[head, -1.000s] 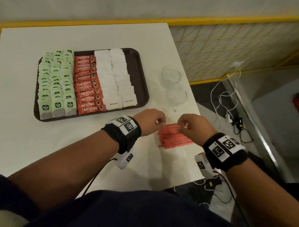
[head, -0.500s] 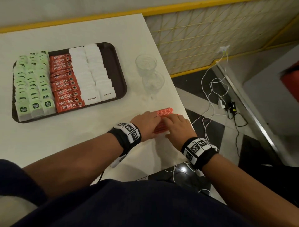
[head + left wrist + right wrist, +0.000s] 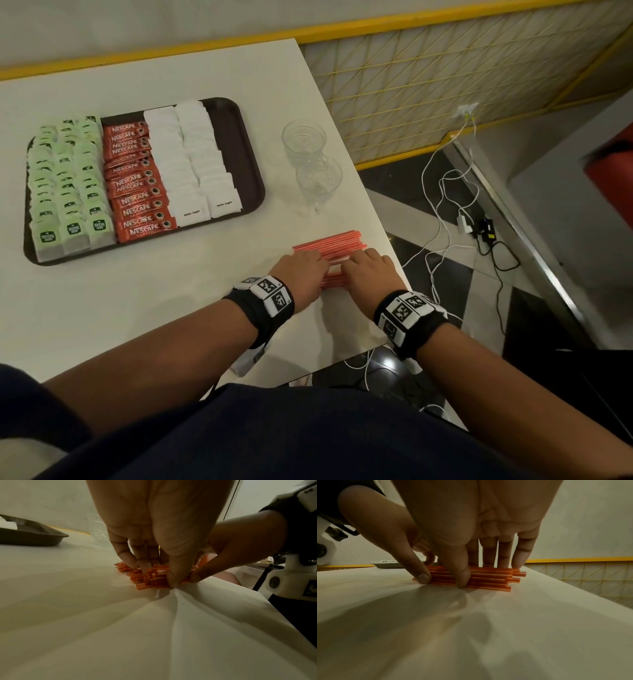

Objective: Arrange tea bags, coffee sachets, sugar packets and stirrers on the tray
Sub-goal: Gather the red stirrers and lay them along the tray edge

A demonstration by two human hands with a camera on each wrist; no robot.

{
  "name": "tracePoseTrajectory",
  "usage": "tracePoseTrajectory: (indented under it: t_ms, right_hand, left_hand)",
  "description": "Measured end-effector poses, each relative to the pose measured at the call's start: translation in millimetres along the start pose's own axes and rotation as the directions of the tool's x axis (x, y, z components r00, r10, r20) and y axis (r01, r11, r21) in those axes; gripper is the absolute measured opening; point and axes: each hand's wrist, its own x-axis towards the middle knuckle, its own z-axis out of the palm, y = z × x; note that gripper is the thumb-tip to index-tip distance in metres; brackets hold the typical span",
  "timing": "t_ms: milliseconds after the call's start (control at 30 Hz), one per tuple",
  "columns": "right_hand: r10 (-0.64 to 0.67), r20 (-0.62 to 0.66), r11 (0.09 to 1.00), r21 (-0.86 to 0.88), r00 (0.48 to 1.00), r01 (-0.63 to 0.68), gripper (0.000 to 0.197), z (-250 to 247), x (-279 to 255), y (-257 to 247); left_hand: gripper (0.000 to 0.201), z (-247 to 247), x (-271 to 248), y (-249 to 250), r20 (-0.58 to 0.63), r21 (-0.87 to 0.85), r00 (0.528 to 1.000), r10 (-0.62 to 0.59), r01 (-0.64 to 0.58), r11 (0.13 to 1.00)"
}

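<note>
Both hands (image 3: pixel 337 270) pinch the stirrers (image 3: pixel 330 244) from opposite ends, right of the tray (image 3: pixel 251 150), lying crosswise.

A dark brown plastic tray (image 3: pixel 251 164) sits left on the white table (image 3: pixel 144 308). Two clear glass cups (image 3: pixel 310 157) stand right of it. A pile of red-and-white striped stirrers (image 3: pixel 337 241) lies in front of the cups, near the table's right edge.

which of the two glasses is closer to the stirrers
The nearer glass, standing closer to the stirrers and the table's right edge; the other glass stands behind it.
</note>
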Motion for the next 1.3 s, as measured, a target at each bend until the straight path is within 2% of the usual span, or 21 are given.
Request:
tracePoseTrajectory:
  t_ms: [167,400,500,767,1000,1300]
  right_hand:
    - [0.020,0.070,0.999,0.025,0.997,-0.022,0.023,-4,4,-4]
    - [0.047,0.128,0.999,0.014,0.991,-0.049,0.029,-13,11,-11]
    - [0.056,0.162,0.998,0.017,0.985,-0.059,0.031,-16,13,-12]
    - [0.073,0.114,0.997,0.029,0.991,-0.076,0.031,-10,10,-16]
    - [0.078,0.129,0.997,0.002,0.989,-0.079,0.030,-6,11,-18]
    - [0.046,0.108,0.995,0.085,0.993,-0.055,0.032,-1,8,-17]
  left_hand:
    - [0.027,0,-1,0,0.003,-0.017,1.000,0.008,-0.008,1.000]
    - [0.024,-4,2,1,0.018,0.094,1.000,0.001,-0.002,0.996]
    - [0.025,-4,4,4,0.030,0.090,0.999,-0.016,0.013,0.996]
    - [0.026,-3,4,9,0.051,0.044,0.997,-0.066,0.064,0.997]
    - [0.029,0,4,11,0.077,0.031,0.995,-0.068,0.066,0.997]
    - [0.032,-1,6,7,0.073,0.034,0.997,0.027,-0.030,0.999]
